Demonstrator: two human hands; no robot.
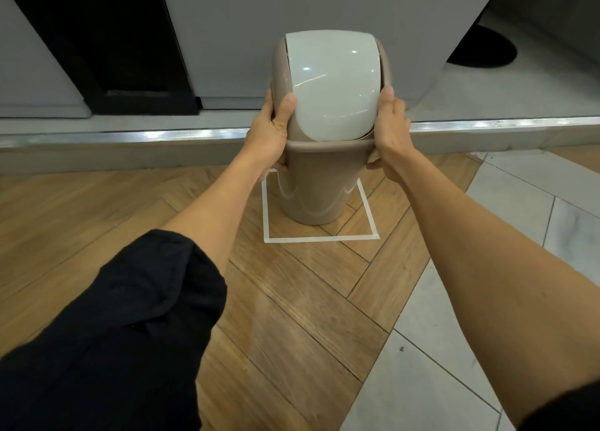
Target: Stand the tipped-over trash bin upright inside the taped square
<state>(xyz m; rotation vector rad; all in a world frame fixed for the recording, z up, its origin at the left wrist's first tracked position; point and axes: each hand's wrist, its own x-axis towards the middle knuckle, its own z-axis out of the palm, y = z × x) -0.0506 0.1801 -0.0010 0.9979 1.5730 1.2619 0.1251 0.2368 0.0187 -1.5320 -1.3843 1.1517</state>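
Left thumb (287,104) pressed on the near edge of the lid (334,83), remaining fingers wrapped round the collar and curled under the rim. Left hand (269,135) closed firmly on the bin (316,190). Right fingertips (387,92) laid flat up the opposite side of the collar, thumb hooked below the rim; right hand (391,135) likewise clamped on the bin, palm against plastic. Both grips high, at the top only, nothing steadying the base.

Bin upright or very nearly so, base inside the tape (319,238) on the wood floor (285,301), closer to the far side of the square than the near one. Hard to tell whether the base sits fully down or hovers just clear. Far edge of the square hidden behind the body.

Risks from here, as judgement only: release before the base sits flat, leaving a rock or a topple, since the tapered body narrows toward the foot and carries its weight high. Pressure from the left thumb on the swing lid, tipping it inward and loosening that grip. Uneven letting-go, one side first, twisting the bin off centre. Drift toward the step (130,135) behind, carrying the base over the unseen far tape line. Smooth plastic, so a slip under a loose hold also possible.
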